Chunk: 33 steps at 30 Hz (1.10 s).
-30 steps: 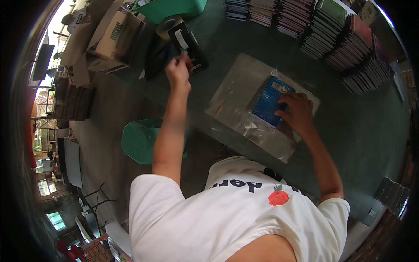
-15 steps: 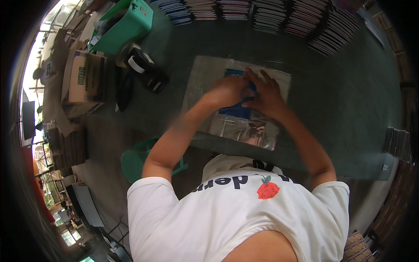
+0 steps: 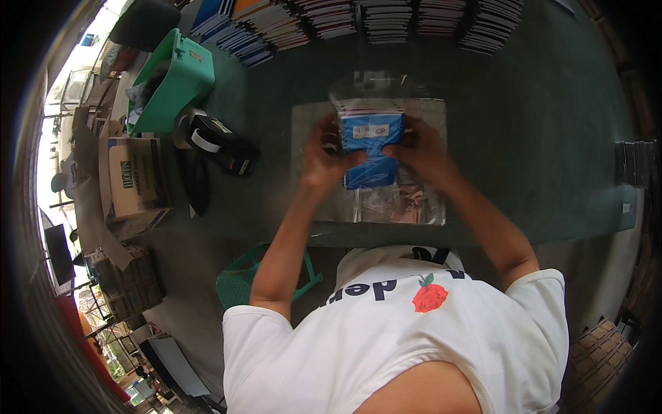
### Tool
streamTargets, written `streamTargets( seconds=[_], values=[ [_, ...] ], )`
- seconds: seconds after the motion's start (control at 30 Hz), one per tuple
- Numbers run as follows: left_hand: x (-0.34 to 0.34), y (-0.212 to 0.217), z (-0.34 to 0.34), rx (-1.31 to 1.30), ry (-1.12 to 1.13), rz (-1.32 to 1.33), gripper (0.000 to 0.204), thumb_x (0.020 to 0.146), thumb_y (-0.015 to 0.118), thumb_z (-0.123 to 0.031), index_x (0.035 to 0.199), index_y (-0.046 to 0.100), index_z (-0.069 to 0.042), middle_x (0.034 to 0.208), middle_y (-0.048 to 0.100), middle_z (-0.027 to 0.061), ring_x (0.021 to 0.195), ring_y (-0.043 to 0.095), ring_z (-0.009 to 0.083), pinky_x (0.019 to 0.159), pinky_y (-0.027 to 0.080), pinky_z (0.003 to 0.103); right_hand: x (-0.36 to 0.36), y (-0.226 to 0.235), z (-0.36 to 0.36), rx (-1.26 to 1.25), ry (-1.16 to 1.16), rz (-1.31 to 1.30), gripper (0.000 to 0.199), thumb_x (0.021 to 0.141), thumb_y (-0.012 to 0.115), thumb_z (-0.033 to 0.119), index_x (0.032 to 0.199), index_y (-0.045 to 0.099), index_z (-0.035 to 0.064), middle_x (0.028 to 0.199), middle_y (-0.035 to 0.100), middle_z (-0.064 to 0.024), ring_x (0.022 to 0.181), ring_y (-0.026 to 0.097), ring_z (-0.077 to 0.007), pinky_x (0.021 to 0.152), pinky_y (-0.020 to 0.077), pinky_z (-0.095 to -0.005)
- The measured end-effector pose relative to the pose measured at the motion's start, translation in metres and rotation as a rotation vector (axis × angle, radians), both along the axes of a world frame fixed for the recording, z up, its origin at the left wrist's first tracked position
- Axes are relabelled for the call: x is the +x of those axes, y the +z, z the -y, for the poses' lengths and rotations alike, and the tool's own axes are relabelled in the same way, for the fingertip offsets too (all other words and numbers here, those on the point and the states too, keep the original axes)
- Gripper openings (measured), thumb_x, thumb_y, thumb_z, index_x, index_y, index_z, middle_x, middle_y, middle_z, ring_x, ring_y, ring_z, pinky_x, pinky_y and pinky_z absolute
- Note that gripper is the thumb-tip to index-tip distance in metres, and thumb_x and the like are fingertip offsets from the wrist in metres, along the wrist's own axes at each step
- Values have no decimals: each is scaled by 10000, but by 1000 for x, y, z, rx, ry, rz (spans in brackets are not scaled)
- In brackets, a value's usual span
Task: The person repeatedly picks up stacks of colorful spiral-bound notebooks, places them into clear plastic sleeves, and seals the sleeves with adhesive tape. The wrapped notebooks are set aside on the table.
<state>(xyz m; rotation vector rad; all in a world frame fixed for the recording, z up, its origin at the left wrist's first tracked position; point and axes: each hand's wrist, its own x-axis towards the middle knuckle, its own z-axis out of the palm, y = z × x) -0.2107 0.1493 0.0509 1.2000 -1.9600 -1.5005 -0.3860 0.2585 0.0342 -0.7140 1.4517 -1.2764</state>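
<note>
Between my two hands is a small stack of blue spiral notebooks [image 3: 373,143] with a white label on the top cover. Clear plastic film lies over the stack and extends past its far end. My left hand [image 3: 325,157] grips the left side, its thumb across the blue cover. On the right side, my right hand [image 3: 420,148] grips in the same way, thumb on the cover and fingers around the edge. Beneath them lie flat clear plastic sleeves [image 3: 369,210] on the dark green table [image 3: 524,152].
Several notebook stacks [image 3: 386,24] line the table's far side. To the left are a black tape dispenser [image 3: 224,145], a green plastic bin [image 3: 189,83] and a cardboard box [image 3: 136,172]. A green stool [image 3: 238,286] stands below the near edge. More notebooks [image 3: 636,164] sit far right.
My hands have moved apart to opposite sides of the notebooks, which now show more fully and sit raised between them. The whole view has shifted slightly.
</note>
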Motion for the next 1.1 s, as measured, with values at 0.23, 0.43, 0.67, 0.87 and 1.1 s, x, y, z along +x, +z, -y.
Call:
streamTargets(
  seconds=[0.23,0.43,0.67,0.87,1.1],
  values=[
    [17,-13,2,-136,-280,-227,836,541,802,-34,1260,376,-50,1165,495,98,1097,493,204,934,423,341,25,0,-6,-325,52,-306,827,537,865,184,1234,436,69,1120,533,-77,1066,519,-214,901,431,-343],
    [13,-27,-8,-55,-286,-324,826,507,805,-11,1205,367,-81,1165,474,87,1085,492,186,913,435,327,31,-22,6,-527,100,-282,889,438,908,218,1187,446,87,1102,534,-53,1037,522,-183,906,421,-340],
    [34,-27,-4,-486,-137,-160,861,490,834,-48,1215,371,-90,1084,513,91,989,520,240,820,461,324,28,-22,-18,-498,-175,-490,936,385,917,246,1183,445,111,1133,475,-69,1135,431,-226,893,430,-401],
    [56,-19,-15,-1001,-263,-145,552,558,797,-52,1057,560,-67,1000,530,75,872,538,242,725,471,346,48,-18,-38,-554,-138,-1321,766,481,860,228,1157,509,153,1098,468,-65,1044,437,-258,814,417,-403],
    [43,10,-9,-1056,-488,-225,466,630,778,-165,1039,575,-76,922,543,76,877,538,255,757,470,356,42,7,-32,-704,-103,-1342,613,595,805,155,1132,513,120,1061,497,-66,971,483,-266,801,417,-377]
  ],
)
